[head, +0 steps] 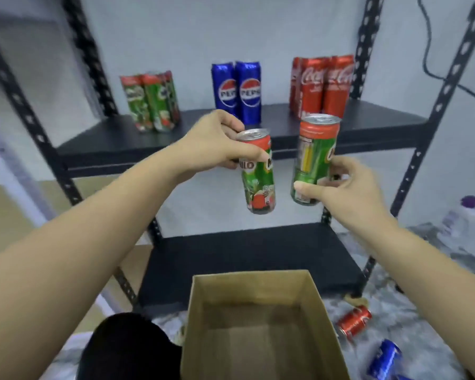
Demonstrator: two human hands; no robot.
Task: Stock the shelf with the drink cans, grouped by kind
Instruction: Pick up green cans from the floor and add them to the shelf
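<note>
My left hand [217, 144] grips a green Milo can [259, 185] near its top, held upright in front of the shelf. A second Milo can [313, 154] is gripped low down by my right hand [346, 187], just to the right of the first. On the upper black shelf [115, 141] stand three groups: Milo cans [151, 101] at the left, two blue Pepsi cans [237, 91] in the middle, red Coca-Cola cans [321, 86] at the right. Both held cans hang below and in front of that shelf's front edge.
An open cardboard box [192, 325] stands below my hands, its inside bare. A red cola can [354, 322] and a blue Pepsi can [384, 357] lie on the floor at the right. The lower shelf [244, 259] carries nothing. A water bottle [458, 218] stands far right.
</note>
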